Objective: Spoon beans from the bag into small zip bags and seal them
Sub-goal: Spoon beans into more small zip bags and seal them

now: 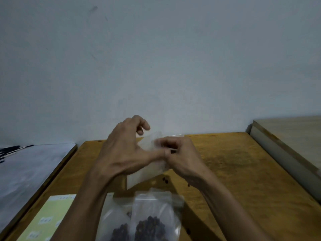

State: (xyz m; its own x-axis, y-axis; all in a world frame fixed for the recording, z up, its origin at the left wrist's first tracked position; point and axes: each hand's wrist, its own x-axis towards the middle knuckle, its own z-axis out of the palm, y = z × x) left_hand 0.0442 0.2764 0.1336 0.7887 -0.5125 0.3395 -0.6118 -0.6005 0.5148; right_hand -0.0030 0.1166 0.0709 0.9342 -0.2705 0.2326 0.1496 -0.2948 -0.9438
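Above the wooden table [234, 167] both my hands hold up a small clear zip bag [149, 169]. My left hand [125, 150] touches its left side with the thumb, its fingers curled above the bag's top. My right hand [178, 153] pinches the bag's upper right edge. What is inside this bag is too blurred to tell. Two more clear zip bags [156, 216] with dark beans in them lie on the table near the front, between my forearms.
A few loose dark beans [165, 180] lie on the table under my right wrist. A pale green sheet [50, 218] lies front left. A grey-topped surface [26, 169] adjoins on the left, a light wooden one [291, 134] on the right, a wall behind.
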